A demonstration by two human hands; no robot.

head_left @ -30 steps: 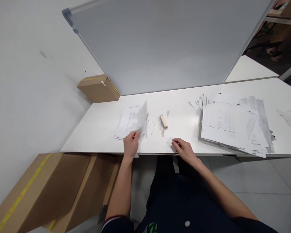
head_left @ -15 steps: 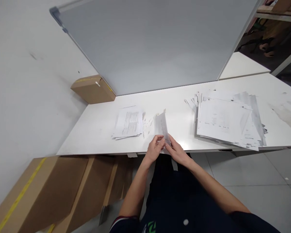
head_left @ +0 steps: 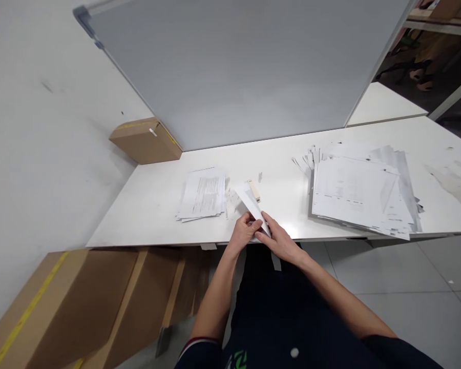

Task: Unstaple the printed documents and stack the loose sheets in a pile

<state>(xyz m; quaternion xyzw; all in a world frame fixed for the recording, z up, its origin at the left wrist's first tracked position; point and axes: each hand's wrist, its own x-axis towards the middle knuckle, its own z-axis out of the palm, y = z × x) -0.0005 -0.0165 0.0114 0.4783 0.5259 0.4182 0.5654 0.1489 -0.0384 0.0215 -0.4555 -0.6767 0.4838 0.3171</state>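
Note:
My left hand (head_left: 243, 233) and my right hand (head_left: 278, 238) are together at the table's front edge, fingers closed on a narrow folded sheet of paper (head_left: 252, 206). The paper tilts up and to the left from between my thumbs, with a blank white side showing. Just beyond it lies a small cream-coloured, elongated object (head_left: 254, 190), perhaps a utility knife or stapler. Left of my hands rests a stack of printed sheets (head_left: 203, 196), and small dark scraps are scattered between that stack and the folded paper.
On the right of the white table (head_left: 146, 205) lies a larger, uneven pile of papers (head_left: 353, 192). A cardboard box (head_left: 146, 141) sits in the back left corner, by the whiteboard (head_left: 246, 72). Large cardboard boxes (head_left: 80, 302) stand below the table at left.
The paper has turned from its printed side to a blank side and now leans left. The cream-coloured object behind it has come into view. Both hands keep their hold.

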